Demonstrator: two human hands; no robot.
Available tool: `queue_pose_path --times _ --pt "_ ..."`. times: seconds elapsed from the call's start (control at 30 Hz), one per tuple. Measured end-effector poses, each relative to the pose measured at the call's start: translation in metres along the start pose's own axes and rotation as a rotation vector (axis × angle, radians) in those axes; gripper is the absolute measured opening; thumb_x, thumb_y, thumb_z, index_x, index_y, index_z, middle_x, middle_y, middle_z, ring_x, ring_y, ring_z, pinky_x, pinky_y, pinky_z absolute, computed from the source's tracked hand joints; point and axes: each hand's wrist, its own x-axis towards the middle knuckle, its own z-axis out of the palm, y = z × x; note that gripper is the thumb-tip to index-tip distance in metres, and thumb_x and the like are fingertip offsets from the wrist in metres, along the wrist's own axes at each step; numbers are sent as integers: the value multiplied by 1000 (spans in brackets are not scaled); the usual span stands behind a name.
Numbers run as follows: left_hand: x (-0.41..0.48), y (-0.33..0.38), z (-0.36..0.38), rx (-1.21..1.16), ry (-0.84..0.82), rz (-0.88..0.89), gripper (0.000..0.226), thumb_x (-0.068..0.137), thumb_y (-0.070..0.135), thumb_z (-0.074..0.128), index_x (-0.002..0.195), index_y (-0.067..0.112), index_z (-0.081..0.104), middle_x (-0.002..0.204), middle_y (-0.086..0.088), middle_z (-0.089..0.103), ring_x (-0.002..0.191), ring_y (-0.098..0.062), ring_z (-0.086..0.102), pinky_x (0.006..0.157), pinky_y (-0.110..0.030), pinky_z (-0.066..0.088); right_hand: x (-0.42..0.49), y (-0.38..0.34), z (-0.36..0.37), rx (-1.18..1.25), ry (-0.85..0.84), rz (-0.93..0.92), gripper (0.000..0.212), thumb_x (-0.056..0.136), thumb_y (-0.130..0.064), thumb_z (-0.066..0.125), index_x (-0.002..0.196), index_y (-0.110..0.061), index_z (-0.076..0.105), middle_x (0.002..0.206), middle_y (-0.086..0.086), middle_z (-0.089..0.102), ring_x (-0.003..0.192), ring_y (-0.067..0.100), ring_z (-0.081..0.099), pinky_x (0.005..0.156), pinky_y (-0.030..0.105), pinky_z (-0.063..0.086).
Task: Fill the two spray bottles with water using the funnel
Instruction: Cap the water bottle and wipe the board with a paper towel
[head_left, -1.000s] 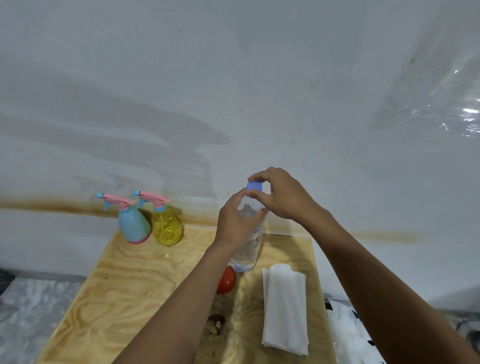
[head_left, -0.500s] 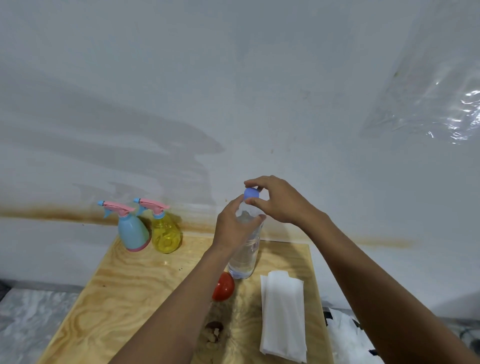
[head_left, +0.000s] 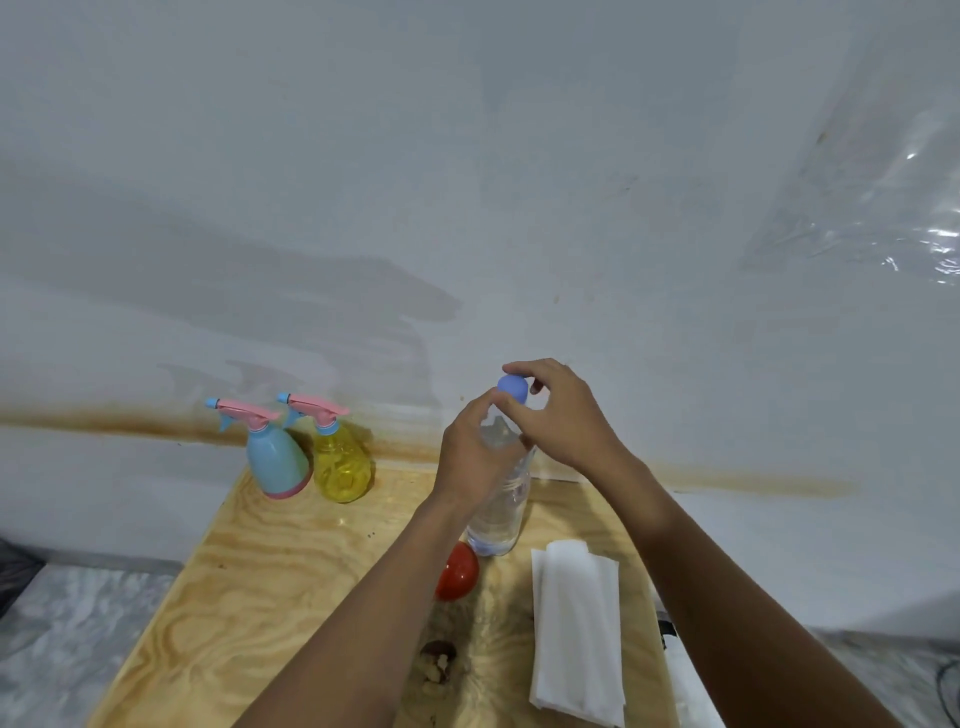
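A clear water bottle (head_left: 497, 512) stands upright on the wooden table (head_left: 270, 587). My left hand (head_left: 475, 457) grips its upper part. My right hand (head_left: 558, 415) pinches the blue cap (head_left: 512, 387) at the bottle's top; whether the cap sits on the neck I cannot tell. A blue spray bottle (head_left: 275, 460) and a yellow spray bottle (head_left: 340, 457), both with pink trigger heads, stand side by side at the table's far left by the wall. A red funnel (head_left: 458, 571) lies on the table just in front of the water bottle, partly hidden by my left forearm.
A folded white cloth (head_left: 579, 629) lies on the table's right side. A small brown clump (head_left: 436, 662) sits near the front middle. The white wall (head_left: 467, 208) rises directly behind the table. Grey marbled floor (head_left: 62, 623) shows at the left.
My right hand's fingers have shifted around the blue cap, turning on it. My left hand keeps its grip on the bottle. The view has tilted slightly.
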Motion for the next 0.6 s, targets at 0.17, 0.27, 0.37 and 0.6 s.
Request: queue_pose_path --times 0.17,0.27,0.37,0.6 --pt "-2 2 3 10 6 -5 49 79 20 80 122 31 61 99 28 54 89 31 45 70 6 35 -3 9 0 19 24 -46 32 91 -36 67 122 -26 64 111 -16 61 96 -5 51 87 13 40" --pt "-1 1 0 35 10 -6 51 80 15 77 127 28 60 98 28 53 89 33 44 69 6 35 -4 4 11 34 94 -27 32 91 -32 67 122 -22 65 118 -7 63 106 6 57 93 22 45" --pt "0 0 -1 41 12 -2 52 81 13 76 128 26 60 98 28 53 89 35 44 69 6 36 -6 1 17 64 145 5 32 90 -31 68 121 -22 65 116 -8 63 94 2 54 86 18 45" --pt "-2 2 -4 44 -31 48 55 80 30 79 131 33 58 108 24 61 98 27 49 77 2 38 -14 13 10 93 93 -5 35 92 -46 61 125 -35 61 117 -22 59 101 -3 53 78 9 38"
